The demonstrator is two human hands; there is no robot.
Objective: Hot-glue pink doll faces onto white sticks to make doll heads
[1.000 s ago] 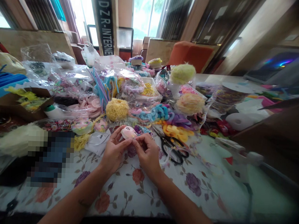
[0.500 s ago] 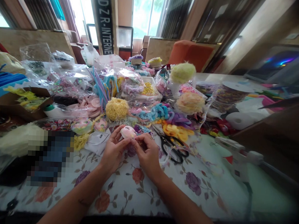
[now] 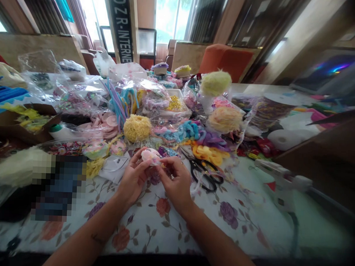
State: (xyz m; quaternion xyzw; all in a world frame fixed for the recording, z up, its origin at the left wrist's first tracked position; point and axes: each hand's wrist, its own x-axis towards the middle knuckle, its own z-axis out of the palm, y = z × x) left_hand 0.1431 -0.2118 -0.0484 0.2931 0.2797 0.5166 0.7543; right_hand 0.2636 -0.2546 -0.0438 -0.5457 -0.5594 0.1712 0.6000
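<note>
A small doll head (image 3: 150,154) with a pale pink face and painted eyes is in my left hand (image 3: 133,177), its fingers behind and its thumb across the front. At the head's lower right edge my right hand (image 3: 175,184) is pinched closed on a bit of pastel yarn (image 3: 157,162); its fingertips partly hide it. More of this pale strand shows beside my right wrist, next to black-handled scissors (image 3: 206,175) lying on the flowered tablecloth (image 3: 149,233). Two similar doll heads (image 3: 96,148) with pastel trim lie to the left of my hands.
A yellow yarn ball (image 3: 137,128) sits just beyond my hands. Blue, purple and orange yarn (image 3: 210,154) is piled behind the scissors. A white glue gun (image 3: 283,180) lies at the right, near a cardboard panel (image 3: 320,155). At the left is an open box (image 3: 45,123).
The doll head has tilted slightly between my hands, and pastel yarn now shows at its lower edge. My right fingers have shifted slightly away from it. The view has moved a little.
</note>
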